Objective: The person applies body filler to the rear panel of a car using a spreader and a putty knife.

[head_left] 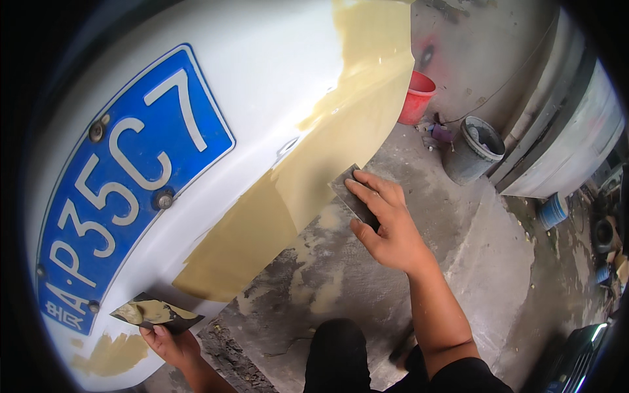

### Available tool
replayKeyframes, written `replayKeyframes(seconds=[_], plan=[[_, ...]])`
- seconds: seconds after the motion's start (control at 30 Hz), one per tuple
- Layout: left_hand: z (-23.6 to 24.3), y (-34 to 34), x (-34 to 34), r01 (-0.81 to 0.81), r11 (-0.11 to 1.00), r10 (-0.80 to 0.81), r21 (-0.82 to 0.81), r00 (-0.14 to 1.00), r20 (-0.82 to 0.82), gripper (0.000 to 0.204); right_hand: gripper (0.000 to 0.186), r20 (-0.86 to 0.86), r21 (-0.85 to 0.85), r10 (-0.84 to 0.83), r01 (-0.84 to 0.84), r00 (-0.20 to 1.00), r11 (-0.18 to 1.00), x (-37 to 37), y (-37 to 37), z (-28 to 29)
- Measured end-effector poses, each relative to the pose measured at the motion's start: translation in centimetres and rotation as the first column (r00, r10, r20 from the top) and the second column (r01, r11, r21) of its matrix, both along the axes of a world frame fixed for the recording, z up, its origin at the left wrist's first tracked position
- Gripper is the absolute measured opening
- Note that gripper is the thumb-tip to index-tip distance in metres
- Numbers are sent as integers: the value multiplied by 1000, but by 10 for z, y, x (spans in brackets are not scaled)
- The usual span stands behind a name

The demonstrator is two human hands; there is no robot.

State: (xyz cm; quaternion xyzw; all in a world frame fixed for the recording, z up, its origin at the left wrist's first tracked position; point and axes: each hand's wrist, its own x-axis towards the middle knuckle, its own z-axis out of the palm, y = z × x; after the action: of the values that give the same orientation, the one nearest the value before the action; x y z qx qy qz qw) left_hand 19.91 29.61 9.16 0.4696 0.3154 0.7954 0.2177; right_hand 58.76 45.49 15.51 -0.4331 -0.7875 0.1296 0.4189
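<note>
A white car bumper (262, 72) fills the left half of the view, with broad areas of yellowish body filler (239, 236) along its lower part and edge. My right hand (396, 232) grips a dark, flat filler spreader (350, 196), its far end against the filler-coated edge. At the lower left, my left hand (171, 347) pinches a dark, thin mixing plate (177, 321) bearing a lump and smears of filler. That plate is near the bumper; whether it touches cannot be told. A smaller filler patch (114, 354) lies beside it.
A blue number plate (134, 164) is bolted to the bumper. Beyond my right hand stand a red bucket (417, 98), a grey bucket (473, 150) and a blue container (553, 211). A pale car panel (567, 144) stands at the right. The concrete floor (485, 255) is stained and wet in places.
</note>
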Motion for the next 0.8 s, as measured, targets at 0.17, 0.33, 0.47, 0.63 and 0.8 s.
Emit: replayKeyframes(seconds=[0.17, 0.33, 0.47, 0.63, 0.8], plan=[[6, 0, -7, -17, 1000, 17, 24, 1000, 10, 41, 60, 92, 158, -47, 32, 995, 987, -16, 6, 4], [7, 8, -2, -69, 997, 68, 31, 997, 41, 40, 58, 145, 343, -67, 14, 987, 939, -41, 17, 11], [11, 10, 1, -62, 998, 62, 8, 998, 32, 37, 58, 110, 345, -70, 28, 992, 938, -55, 22, 9], [16, 9, 7, -99, 995, 99, -16, 995, 20, 34, 56, 81, 401, -77, 38, 994, 915, -65, 28, 3], [18, 9, 10, -96, 995, 96, -6, 995, 5, 32, 57, 56, 447, -119, 82, 991, 891, -73, 34, -5]])
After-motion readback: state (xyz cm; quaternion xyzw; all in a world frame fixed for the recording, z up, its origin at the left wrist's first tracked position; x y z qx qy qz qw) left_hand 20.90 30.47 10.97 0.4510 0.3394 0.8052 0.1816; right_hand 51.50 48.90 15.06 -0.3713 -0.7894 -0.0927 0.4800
